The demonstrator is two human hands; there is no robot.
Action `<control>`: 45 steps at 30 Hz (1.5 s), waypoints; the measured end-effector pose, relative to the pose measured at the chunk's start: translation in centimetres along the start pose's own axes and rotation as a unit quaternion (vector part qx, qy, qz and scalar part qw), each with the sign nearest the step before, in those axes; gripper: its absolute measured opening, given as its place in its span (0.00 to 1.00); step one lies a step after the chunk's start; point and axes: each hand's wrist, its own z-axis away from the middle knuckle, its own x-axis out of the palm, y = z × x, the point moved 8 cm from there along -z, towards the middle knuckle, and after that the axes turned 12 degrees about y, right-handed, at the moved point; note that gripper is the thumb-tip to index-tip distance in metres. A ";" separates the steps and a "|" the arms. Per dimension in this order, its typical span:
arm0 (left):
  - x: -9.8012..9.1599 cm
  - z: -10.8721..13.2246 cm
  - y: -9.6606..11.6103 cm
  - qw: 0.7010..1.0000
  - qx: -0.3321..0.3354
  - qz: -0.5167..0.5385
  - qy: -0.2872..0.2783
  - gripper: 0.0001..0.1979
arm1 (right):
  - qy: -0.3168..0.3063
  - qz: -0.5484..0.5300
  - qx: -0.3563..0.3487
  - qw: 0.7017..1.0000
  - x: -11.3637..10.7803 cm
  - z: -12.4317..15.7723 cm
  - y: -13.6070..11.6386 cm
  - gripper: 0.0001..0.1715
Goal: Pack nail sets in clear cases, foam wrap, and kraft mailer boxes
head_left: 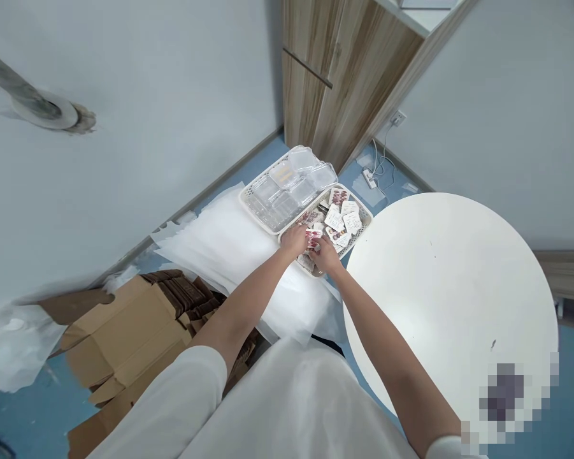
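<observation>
A small white card with red oval pieces [314, 234] is between my hands, over a white plastic basket [365, 220]. My left hand [294, 241] has its fingers closed at the card's left edge. From the lower right, my right hand [325, 256] pinches the same card. Other small cards [335, 218] lie loose in the basket, some showing printed text and others dark red pieces. My hands hide part of the basket's near end.
Beside it stands a second basket [260, 220] with clear plastic boxes [302, 191]. White sheeting [229, 229] lies under and left of the baskets. A round white table [449, 287] is on the right, flattened cardboard boxes [134, 331] on the left. A power strip [369, 178] lies near the wooden cabinet [334, 70].
</observation>
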 end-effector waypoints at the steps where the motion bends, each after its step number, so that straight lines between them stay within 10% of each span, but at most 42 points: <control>1: 0.0 -0.1 0.0 1.000 0.000 0.008 0.003 0.13 | -0.005 -0.005 0.002 1.000 0.1 -0.1 0.0 0.26; 10: 0.3 -0.4 -0.5 0.994 0.016 0.107 0.034 0.21 | 0.032 -0.089 0.044 0.995 0.0 -1.1 0.9 0.25; 21: -1.5 -0.1 -1.7 0.950 -0.070 0.295 0.078 0.13 | 0.058 -0.355 0.171 0.917 -0.9 -1.5 2.3 0.33; 28: -1.7 0.4 -2.1 0.834 -0.151 0.520 0.106 0.09 | 0.102 -0.369 0.129 0.915 -3.5 -1.0 1.5 0.27; 35: -0.4 3.2 2.8 0.732 -0.204 0.650 0.010 0.14 | 0.131 -0.446 0.130 0.876 -7.2 3.0 2.0 0.28; 45: 4.3 12.3 13.7 0.763 -0.170 0.608 -0.141 0.15 | 0.238 -0.422 0.214 0.848 -13.7 16.5 9.9 0.24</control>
